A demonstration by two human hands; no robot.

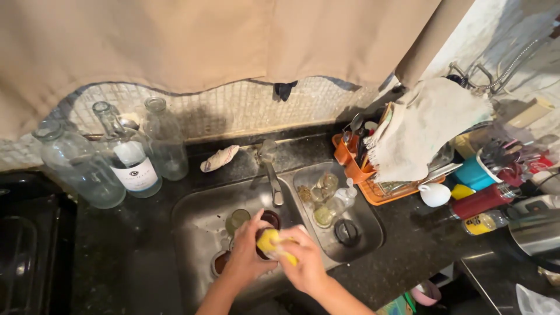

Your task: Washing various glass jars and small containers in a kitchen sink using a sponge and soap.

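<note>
Over the steel sink point(198, 227), the right hand point(304, 261) presses a yellow sponge point(271, 242) with its fingers curled around it, against a dark cup point(261, 249) that the left hand point(248, 256) seems to grip; the blur leaves those fingers unclear. Glasses point(325, 201) lie in the sink's right basin. Three clear bottles point(125, 154) stand on the dark surface point(122, 256), left of the tap point(273, 181).
</note>
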